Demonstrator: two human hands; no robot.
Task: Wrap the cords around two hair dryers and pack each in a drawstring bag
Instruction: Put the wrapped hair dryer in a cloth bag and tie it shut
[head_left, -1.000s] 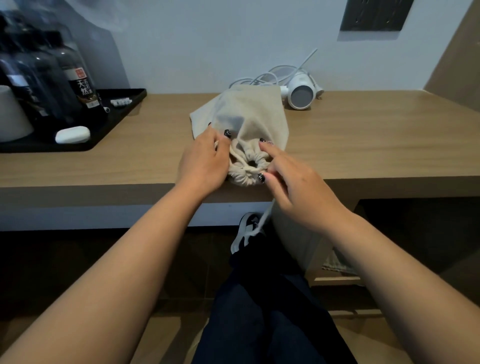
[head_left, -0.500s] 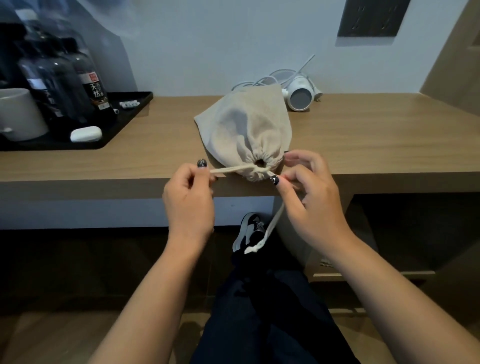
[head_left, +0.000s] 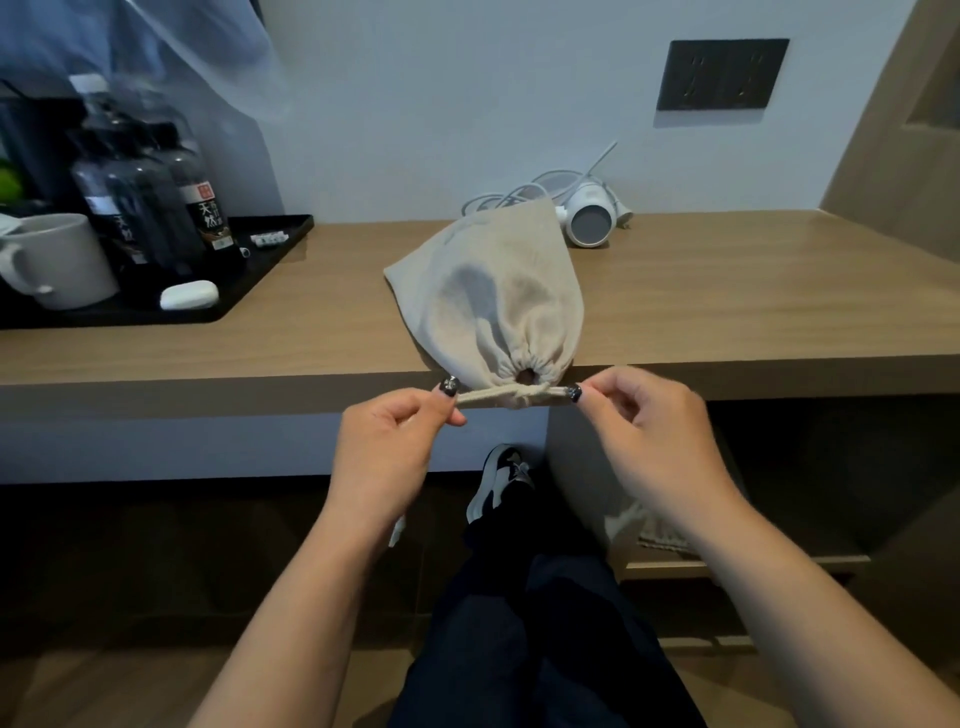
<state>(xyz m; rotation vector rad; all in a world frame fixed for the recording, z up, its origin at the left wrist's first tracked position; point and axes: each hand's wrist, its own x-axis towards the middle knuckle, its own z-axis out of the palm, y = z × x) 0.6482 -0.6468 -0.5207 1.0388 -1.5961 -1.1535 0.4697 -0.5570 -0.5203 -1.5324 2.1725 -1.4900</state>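
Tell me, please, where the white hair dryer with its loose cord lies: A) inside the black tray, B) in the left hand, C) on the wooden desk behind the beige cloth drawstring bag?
C: the white hair dryer lies on the wooden desk behind the beige cloth drawstring bag.

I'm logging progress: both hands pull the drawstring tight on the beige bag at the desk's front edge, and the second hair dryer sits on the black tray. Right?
Not quite. The head view shows the white hair dryer lying on the wooden desk behind the beige bag, by the wall, not on the black tray. The rest holds: left hand and right hand pinch the drawstring, pulling it sideways.
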